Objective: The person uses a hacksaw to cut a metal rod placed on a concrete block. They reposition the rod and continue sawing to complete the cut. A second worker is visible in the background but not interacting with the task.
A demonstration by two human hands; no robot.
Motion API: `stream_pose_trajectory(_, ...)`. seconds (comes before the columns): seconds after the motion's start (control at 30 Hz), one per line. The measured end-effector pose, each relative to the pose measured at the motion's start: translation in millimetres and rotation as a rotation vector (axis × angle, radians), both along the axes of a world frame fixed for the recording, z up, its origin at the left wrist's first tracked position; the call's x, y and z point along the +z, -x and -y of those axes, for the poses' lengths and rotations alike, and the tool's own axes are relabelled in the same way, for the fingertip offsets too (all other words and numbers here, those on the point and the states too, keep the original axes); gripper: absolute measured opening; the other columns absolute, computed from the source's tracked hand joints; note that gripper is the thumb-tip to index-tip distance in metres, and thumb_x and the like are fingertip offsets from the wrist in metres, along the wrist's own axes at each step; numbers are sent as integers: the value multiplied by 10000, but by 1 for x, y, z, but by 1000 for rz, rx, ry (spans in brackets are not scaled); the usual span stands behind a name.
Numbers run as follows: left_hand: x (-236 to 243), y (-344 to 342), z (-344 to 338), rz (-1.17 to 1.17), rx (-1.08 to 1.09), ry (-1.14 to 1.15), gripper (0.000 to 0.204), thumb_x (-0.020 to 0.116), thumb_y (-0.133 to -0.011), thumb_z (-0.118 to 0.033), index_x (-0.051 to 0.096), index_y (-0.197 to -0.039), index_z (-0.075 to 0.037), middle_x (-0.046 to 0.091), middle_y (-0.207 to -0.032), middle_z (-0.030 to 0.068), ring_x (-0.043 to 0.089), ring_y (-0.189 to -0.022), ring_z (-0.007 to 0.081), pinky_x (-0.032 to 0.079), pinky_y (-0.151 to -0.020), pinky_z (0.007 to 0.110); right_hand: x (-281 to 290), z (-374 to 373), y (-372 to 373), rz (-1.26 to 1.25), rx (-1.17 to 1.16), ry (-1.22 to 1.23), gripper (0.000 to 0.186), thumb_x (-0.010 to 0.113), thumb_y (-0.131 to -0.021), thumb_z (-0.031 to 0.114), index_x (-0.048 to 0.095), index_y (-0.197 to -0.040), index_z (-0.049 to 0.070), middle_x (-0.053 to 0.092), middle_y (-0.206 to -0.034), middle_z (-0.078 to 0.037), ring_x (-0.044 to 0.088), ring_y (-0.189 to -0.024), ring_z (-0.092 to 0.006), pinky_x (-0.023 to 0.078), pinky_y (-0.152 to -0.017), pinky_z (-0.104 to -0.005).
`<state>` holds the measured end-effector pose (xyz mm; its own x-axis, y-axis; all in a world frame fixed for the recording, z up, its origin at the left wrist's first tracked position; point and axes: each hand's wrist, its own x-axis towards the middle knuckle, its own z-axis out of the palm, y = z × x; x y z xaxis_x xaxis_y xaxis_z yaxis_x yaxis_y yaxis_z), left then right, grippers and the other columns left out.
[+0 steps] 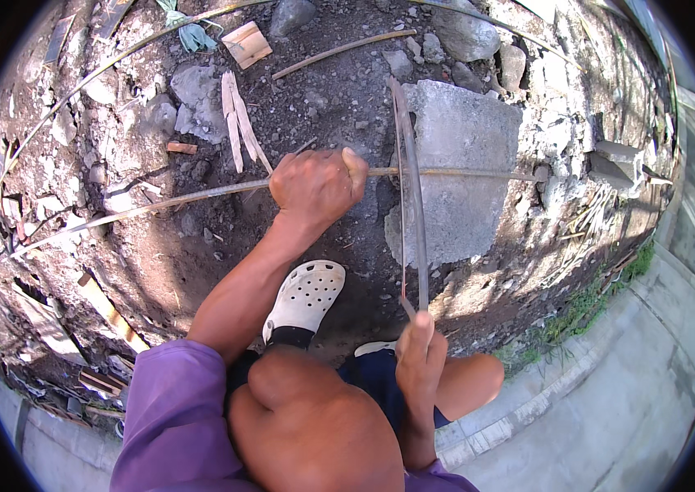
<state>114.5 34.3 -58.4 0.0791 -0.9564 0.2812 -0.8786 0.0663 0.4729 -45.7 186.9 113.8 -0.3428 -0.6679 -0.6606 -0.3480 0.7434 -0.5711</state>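
My left hand (316,182) is closed in a fist around a long, thin steel rod (175,202) that looks like rebar. The rod runs from the far left, under my fist, and across a flat grey concrete block (464,135). My right hand (421,354) grips the near end of a hacksaw (418,221), whose handle is mostly hidden by the fingers. The saw points away from me, with its thin blade on the left of the frame. It crosses the rod to the right of my left fist, over the block's left edge. Exact blade contact is hard to tell.
Stones such as a large grey rock (466,34), split wood (241,123) and a wooden offcut (247,44) lie on the dirt. Another curved rod (343,54) lies farther off. A hollow block piece (616,164) sits at right. Concrete pavement (610,385) borders the soil.
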Motion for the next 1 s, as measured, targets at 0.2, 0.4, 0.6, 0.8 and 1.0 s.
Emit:
stream_pose_trajectory(0.2,7,-3,5,-30,-26,64,395,614,-913,-192,634,-532,-92,633,-540,100,622,-468,279,491,-511,410,-74,48,-4,-31,67,159,652,457,-1126,467,499,-708,-32,392,-569,-51,360,-573,-145,321,-530,-404)
stream_pose_trajectory(0.4,-5,0,-2,3,-19,87,374,631,-890,-195,632,-523,-118,636,-539,67,629,-473,246,473,-493,389,39,-72,2,25,-58,44,643,424,-1119,519,382,-622,112,381,-581,37,362,-550,-68,253,-510,-288)
stream_pose_trajectory(0.6,-4,-1,2,-4,-18,117,372,636,-889,-207,628,-529,-114,639,-545,69,626,-475,249,467,-496,392,-61,52,-11,-51,208,298,712,401,-1132,526,486,-700,-33,400,-577,-39,356,-579,-134,303,-521,-400)
stream_pose_trajectory(0.8,2,-4,5,42,-29,123,347,656,-865,-220,642,-531,-124,636,-534,58,622,-465,227,452,-488,367,-39,-28,9,-10,76,166,646,466,-1126,474,453,-671,15,407,-584,-3,356,-583,-110,295,-523,-360)
stream_pose_trajectory(1.0,-12,-1,-2,-15,-13,96,371,626,-907,-181,623,-544,-107,615,-543,69,625,-495,247,458,-506,407,40,-38,0,88,-86,4,622,475,-1122,434,506,-678,-1,417,-588,16,388,-572,-89,295,-519,-335)
